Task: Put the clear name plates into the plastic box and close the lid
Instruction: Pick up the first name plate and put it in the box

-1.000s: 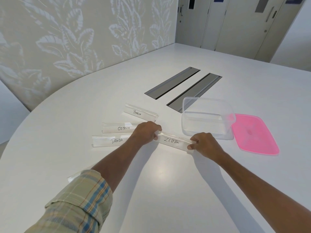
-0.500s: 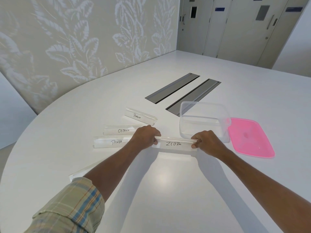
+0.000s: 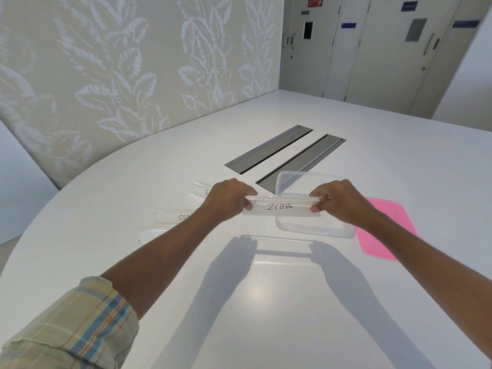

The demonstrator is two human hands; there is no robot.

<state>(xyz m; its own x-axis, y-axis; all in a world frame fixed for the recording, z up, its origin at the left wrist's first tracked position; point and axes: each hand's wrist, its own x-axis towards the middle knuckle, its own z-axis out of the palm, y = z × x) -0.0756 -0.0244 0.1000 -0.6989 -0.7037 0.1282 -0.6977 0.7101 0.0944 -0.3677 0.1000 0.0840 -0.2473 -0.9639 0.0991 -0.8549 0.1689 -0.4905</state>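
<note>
A clear name plate marked ZEBRA (image 3: 281, 208) hangs level in the air above the table, in front of the near left part of the clear plastic box (image 3: 314, 230). My left hand (image 3: 226, 199) grips its left end and my right hand (image 3: 339, 201) grips its right end. The pink lid (image 3: 386, 230) lies flat on the table to the right of the box. Three more clear plates lie on the table to the left, partly hidden by my left arm: one marked with letters starting "OS" (image 3: 175, 217), one behind it (image 3: 201, 189), and one nearer me (image 3: 153, 234).
Two long grey recessed panels (image 3: 269, 149) (image 3: 303, 162) are set in the white table behind the box. A leaf-patterned wall curves along the left, and grey doors stand at the far end.
Both hands have lifted the ZEBRA plate off the table and carried it up and to the right, toward the box. The view has tilted upward.
</note>
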